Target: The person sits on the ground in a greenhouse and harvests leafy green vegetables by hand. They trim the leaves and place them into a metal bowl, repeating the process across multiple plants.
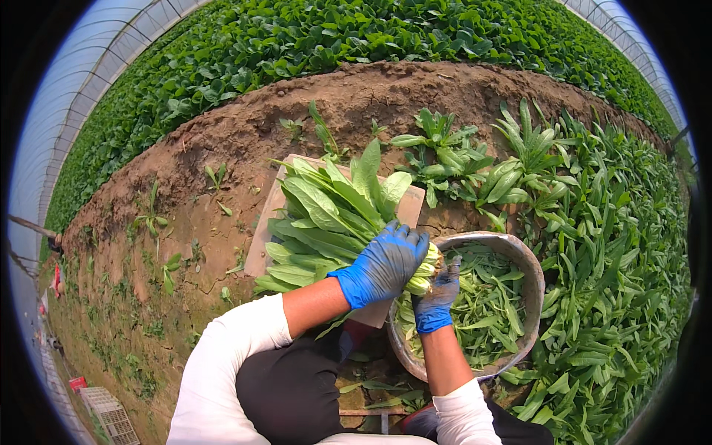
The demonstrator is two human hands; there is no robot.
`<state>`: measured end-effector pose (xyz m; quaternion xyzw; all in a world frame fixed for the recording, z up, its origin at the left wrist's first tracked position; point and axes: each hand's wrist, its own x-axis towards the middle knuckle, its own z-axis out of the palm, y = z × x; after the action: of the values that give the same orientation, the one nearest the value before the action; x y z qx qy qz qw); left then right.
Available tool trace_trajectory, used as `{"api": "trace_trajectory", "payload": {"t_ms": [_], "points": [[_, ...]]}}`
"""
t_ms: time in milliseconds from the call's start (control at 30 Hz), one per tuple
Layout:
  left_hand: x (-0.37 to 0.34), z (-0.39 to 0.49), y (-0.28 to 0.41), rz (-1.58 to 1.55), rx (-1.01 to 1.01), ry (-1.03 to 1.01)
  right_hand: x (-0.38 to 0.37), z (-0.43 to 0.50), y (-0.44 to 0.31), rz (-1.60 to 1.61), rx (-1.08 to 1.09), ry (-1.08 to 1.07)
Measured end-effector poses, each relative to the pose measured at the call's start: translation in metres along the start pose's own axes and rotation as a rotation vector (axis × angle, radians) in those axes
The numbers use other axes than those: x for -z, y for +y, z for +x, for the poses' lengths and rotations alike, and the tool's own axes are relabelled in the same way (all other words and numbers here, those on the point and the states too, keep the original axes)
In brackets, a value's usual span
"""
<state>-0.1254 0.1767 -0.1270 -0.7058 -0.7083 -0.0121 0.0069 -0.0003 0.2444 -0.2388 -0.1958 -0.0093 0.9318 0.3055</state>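
Observation:
My left hand [386, 264], in a blue glove with dark-stained fingers, is wrapped over the stems of a bunch of long-leaved greens [328, 222]. The leaves fan out to the upper left, above a flat tan board [264, 239] on the ground. At the pale stem ends, my right hand [439, 295], gloved the same way, lies close against the bunch. Its fingers are partly hidden, so I cannot tell whether it grips the stems or a tool. Beneath my right hand and forearm stands a round tub [535, 289] with loose leaves and trimmings [495, 317] inside.
Standing leafy greens [601, 289] crowd the right side, with several plants [445, 150] beyond the board. A soil ridge [389, 83] borders a dense green crop [334, 39]. At the lower left sits a pale plastic crate [111, 417]. Greenhouse sheeting [83, 83] curves overhead.

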Motion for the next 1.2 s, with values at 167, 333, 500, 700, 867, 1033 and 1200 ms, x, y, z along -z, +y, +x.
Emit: {"api": "trace_trajectory", "payload": {"t_ms": [167, 333, 500, 700, 867, 1033, 1200], "points": [[0.008, -0.004, 0.002, 0.007, 0.035, 0.027, 0.002, -0.023, -0.064, -0.906, -0.162, 0.302], [0.006, -0.001, 0.002, -0.038, 0.039, -0.043, 0.003, -0.123, -0.190, -1.726, -0.651, 0.233], [0.002, 0.001, 0.007, -0.121, 0.020, 0.059, 0.050, -0.315, -0.283, -1.586, -0.401, 0.670], [-0.015, 0.001, 0.001, -0.172, -0.029, 0.086, 0.166, -0.567, -0.158, -1.183, -0.689, 1.083], [-0.029, 0.004, -0.012, -0.161, -0.125, 0.138, 0.237, -0.671, -0.002, -1.163, -0.730, 1.291], [-0.031, 0.006, -0.014, -0.187, -0.009, 0.051, 0.279, -0.685, 0.071, -1.424, -0.735, 1.491], [-0.038, 0.009, -0.023, -0.179, 0.018, 0.063, 0.304, -0.659, 0.090, -1.064, -0.628, 1.687]]}}
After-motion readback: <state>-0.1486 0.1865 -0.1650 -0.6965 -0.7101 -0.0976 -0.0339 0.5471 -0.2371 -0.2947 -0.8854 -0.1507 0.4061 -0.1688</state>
